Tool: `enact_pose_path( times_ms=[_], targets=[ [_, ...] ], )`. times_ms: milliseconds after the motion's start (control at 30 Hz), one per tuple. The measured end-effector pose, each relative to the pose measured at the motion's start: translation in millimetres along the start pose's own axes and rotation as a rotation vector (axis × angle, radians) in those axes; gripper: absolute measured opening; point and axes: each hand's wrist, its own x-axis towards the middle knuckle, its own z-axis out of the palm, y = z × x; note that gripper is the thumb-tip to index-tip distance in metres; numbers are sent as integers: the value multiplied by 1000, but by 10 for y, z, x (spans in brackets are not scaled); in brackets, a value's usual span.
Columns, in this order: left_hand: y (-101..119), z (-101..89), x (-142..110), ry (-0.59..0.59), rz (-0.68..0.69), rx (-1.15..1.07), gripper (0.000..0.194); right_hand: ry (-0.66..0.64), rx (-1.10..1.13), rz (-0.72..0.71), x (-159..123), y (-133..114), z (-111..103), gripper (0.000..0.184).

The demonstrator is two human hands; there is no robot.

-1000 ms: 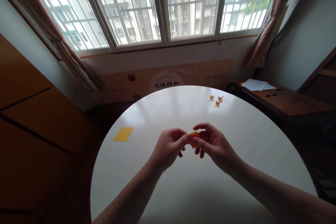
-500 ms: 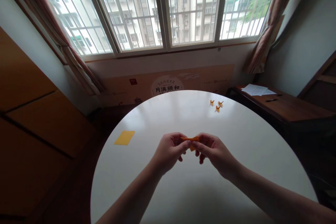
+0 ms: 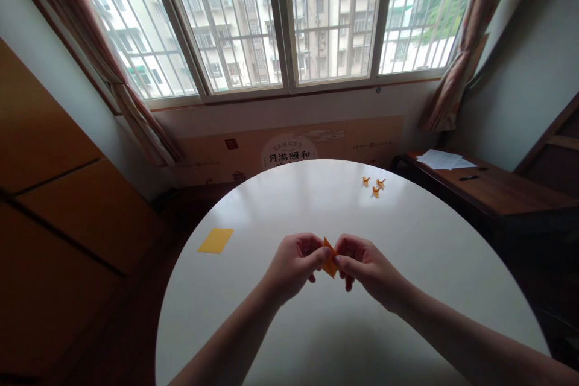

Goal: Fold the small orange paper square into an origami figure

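A small folded piece of orange paper (image 3: 330, 260) is held up over the white round table (image 3: 271, 338). My left hand (image 3: 296, 262) pinches its left side between thumb and fingers. On the other side my right hand (image 3: 362, 259) grips the paper's right edge, thumb toward me. The fingers behind the paper are partly hidden. To the left on the tabletop lies a flat square of yellow-orange paper (image 3: 216, 240). Three little folded paper birds (image 3: 376, 192) stand together near the table's far right edge.
Beyond the table are a printed cardboard panel (image 3: 253, 145) and a barred window (image 3: 335, 24). A dark wooden side table (image 3: 511, 184) with white sheets (image 3: 443, 159) stands at the right. Wooden cabinet doors (image 3: 58, 217) are at the left.
The folded paper has turned from lying nearly level between my hands to standing upright and slanted, with more of its face showing. Both hands still hold it.
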Motion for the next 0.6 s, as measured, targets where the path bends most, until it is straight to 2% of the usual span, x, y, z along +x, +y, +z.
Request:
enact_pose_path(
  times_ms=[300, 600],
  targets=[
    [-14, 1, -7, 28, 34, 68, 25, -19, -32, 22, 0, -22, 22, 38],
    [15, 20, -25, 50, 37, 91, 28, 25, -37, -1, -5, -6, 17, 37]
  ],
)
